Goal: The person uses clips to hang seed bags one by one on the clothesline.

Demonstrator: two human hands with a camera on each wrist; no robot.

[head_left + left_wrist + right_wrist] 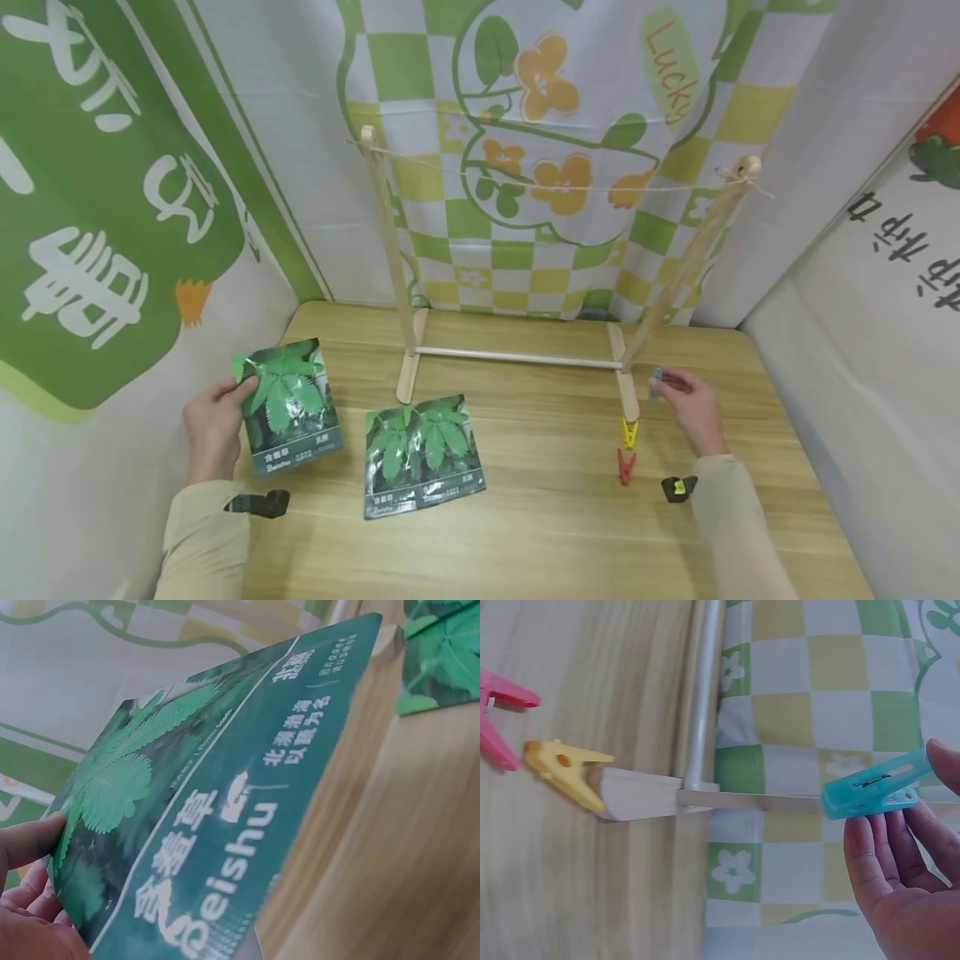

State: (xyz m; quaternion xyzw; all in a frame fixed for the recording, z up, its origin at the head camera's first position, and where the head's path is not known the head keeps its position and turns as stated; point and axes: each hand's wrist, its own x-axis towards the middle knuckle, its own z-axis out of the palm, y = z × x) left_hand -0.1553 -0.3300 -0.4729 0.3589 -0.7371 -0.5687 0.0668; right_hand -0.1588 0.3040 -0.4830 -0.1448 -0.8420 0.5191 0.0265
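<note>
At the left, my left hand (215, 425) pinches a green seed packet (292, 408) by its left edge, tilted up off the table. The left wrist view shows the packet's (187, 802) leaf picture and white lettering close up, the thumb on its front. Over on the right, my right hand (692, 408) holds a blue clothespin (874, 784) between thumb and fingers, near the right foot of a wooden frame. A string (525, 183) runs between the tops of that frame's two posts. On the table lie a yellow clothespin (629, 432) and a red clothespin (626, 467).
More seed packets (423, 458), overlapping side by side, lie on the wooden table (540, 533) at centre left. The frame's left post (392, 250) and right post (686, 258) are joined low down by a white rod (517, 358). A patterned curtain (525, 275) hangs behind.
</note>
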